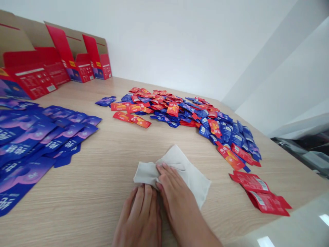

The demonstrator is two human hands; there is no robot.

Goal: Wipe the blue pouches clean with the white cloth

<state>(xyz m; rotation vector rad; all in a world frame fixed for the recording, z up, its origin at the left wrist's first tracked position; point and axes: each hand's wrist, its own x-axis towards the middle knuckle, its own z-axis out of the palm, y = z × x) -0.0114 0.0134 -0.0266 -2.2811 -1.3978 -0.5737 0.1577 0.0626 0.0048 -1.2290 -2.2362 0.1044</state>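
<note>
A pale grey-white cloth lies partly folded on the wooden table, its left part bunched into a flap. My right hand rests on top, fingers together and pressing into the folds. Close beside it, my left hand has its fingertips bent at the cloth's near left edge, the fingers held together. Its thumb is hidden from view.
Red and blue sachets lie heaped across the back and right. Several red sachets sit near the right edge. Overlapping blue-purple flat packs cover the left side. Open red cartons stand along the wall.
</note>
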